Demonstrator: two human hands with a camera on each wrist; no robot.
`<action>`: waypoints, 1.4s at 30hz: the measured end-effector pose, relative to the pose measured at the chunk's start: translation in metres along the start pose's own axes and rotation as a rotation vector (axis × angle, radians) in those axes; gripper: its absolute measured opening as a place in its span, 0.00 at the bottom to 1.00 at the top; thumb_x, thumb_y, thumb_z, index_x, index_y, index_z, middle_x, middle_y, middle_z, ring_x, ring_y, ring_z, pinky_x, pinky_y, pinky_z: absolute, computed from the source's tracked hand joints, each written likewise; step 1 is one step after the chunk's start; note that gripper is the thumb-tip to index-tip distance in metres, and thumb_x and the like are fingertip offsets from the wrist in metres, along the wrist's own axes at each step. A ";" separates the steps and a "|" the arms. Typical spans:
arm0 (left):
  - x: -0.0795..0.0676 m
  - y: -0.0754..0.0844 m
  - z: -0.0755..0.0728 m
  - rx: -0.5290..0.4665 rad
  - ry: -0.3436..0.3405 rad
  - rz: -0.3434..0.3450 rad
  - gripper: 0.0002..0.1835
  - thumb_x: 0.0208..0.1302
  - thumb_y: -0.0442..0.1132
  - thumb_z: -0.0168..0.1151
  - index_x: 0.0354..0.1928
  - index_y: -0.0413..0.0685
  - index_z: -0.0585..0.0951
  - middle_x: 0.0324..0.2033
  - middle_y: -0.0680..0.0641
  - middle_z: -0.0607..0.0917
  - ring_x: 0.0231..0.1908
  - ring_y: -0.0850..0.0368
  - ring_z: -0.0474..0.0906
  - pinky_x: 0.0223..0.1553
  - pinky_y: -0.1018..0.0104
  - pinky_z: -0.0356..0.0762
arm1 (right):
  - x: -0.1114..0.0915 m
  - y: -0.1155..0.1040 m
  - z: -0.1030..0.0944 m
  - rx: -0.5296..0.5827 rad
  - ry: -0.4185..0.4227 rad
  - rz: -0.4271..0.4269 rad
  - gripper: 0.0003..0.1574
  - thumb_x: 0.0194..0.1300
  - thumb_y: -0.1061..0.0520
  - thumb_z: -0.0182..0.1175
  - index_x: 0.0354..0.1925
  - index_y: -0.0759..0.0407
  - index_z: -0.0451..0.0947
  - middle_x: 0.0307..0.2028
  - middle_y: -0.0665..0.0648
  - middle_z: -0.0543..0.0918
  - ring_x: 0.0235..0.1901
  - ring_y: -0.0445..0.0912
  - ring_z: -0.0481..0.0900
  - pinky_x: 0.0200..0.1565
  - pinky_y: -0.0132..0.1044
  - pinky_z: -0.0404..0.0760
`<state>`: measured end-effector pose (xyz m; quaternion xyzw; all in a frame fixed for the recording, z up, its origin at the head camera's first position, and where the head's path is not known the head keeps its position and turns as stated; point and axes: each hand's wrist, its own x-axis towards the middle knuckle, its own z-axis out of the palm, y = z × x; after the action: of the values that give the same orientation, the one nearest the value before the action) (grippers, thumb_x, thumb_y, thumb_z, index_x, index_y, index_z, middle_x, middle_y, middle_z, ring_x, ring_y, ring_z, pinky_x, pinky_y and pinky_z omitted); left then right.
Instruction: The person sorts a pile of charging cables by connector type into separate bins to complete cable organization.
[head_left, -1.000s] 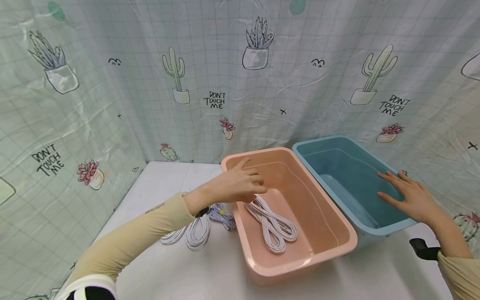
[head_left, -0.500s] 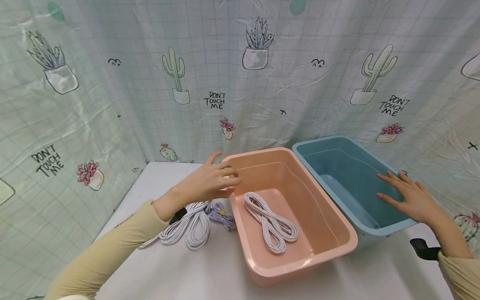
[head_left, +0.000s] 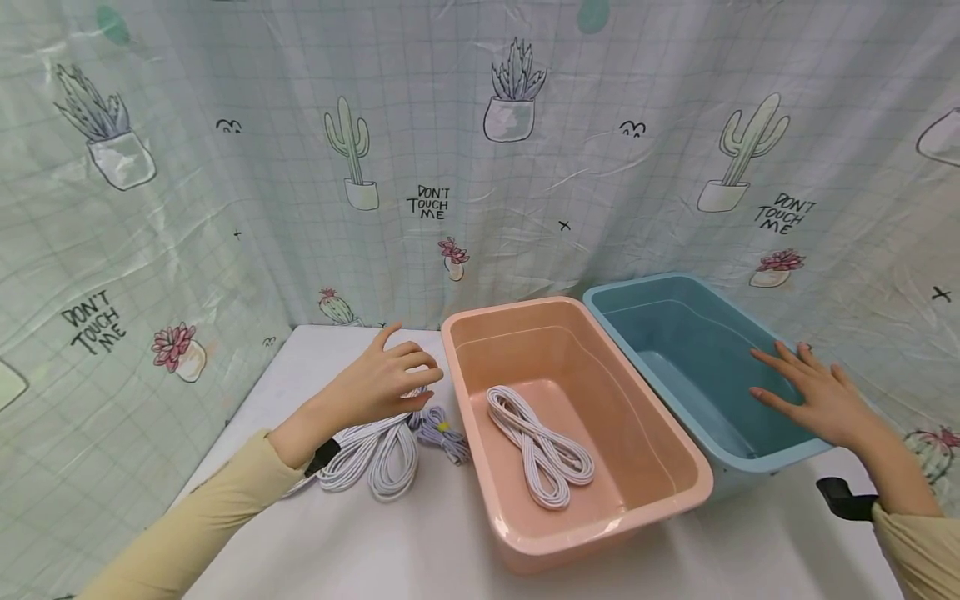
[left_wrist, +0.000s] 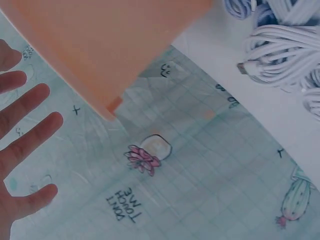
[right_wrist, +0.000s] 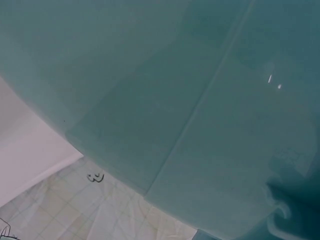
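Observation:
My left hand [head_left: 378,379] hovers over the white cable bundles [head_left: 367,454], left of the pink bin, fingers spread and holding nothing. In the left wrist view its fingers [left_wrist: 30,137] stand apart from the bin's wall. A coiled white cable [head_left: 540,446] lies inside the pink bin [head_left: 592,533]. Beside the white bundles is a greyish-purple cable bundle [head_left: 442,433] with a yellow tie. Over the right side of the blue bin [head_left: 757,461], my right hand [head_left: 821,396] is stretched out with loose fingers. Whether it touches the rim is unclear. The right wrist view shows mostly blue bin wall [right_wrist: 150,100].
Both bins stand side by side on a white table [head_left: 420,550], the blue one at the right. A patterned curtain [head_left: 420,125] closes off the back and sides. In the left wrist view, a cable plug [left_wrist: 245,69] sticks out of a white bundle.
My left hand has moved left, from above the pink bin to above the cable bundles beside it. My right hand and the cable in the bin stay where they were.

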<state>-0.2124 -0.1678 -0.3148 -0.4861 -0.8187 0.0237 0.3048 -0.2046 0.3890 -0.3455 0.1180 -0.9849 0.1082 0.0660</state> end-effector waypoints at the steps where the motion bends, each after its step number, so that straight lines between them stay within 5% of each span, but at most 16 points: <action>1: -0.003 -0.001 0.001 0.000 -0.001 -0.008 0.10 0.48 0.41 0.65 0.35 0.56 0.78 0.32 0.56 0.82 0.39 0.58 0.76 0.53 0.39 0.62 | 0.000 0.000 0.000 0.000 0.003 -0.002 0.44 0.62 0.41 0.51 0.68 0.56 0.47 0.66 0.75 0.43 0.65 0.71 0.29 0.56 0.72 0.28; 17: -0.059 -0.015 0.014 0.031 -0.162 -0.155 0.10 0.49 0.44 0.65 0.36 0.55 0.79 0.34 0.54 0.83 0.39 0.55 0.77 0.53 0.37 0.60 | 0.000 0.000 0.000 0.016 0.020 -0.011 0.44 0.62 0.41 0.52 0.68 0.57 0.49 0.66 0.75 0.46 0.66 0.69 0.31 0.56 0.72 0.31; 31: -0.093 -0.017 0.050 0.091 -0.066 -0.164 0.11 0.45 0.46 0.66 0.32 0.53 0.80 0.31 0.52 0.82 0.35 0.54 0.76 0.49 0.35 0.63 | 0.000 0.000 -0.001 0.021 0.024 -0.006 0.44 0.62 0.41 0.51 0.68 0.57 0.49 0.65 0.75 0.46 0.66 0.69 0.32 0.56 0.72 0.33; 42: -0.110 -0.006 0.075 0.158 -0.163 -0.217 0.14 0.48 0.51 0.64 0.33 0.52 0.76 0.32 0.51 0.81 0.38 0.51 0.75 0.46 0.36 0.66 | 0.001 -0.002 0.000 0.007 0.040 0.000 0.43 0.61 0.41 0.52 0.67 0.59 0.51 0.65 0.76 0.48 0.65 0.70 0.34 0.55 0.73 0.34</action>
<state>-0.2192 -0.2409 -0.4264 -0.3659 -0.8840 0.0945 0.2752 -0.2053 0.3872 -0.3448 0.1159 -0.9830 0.1138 0.0852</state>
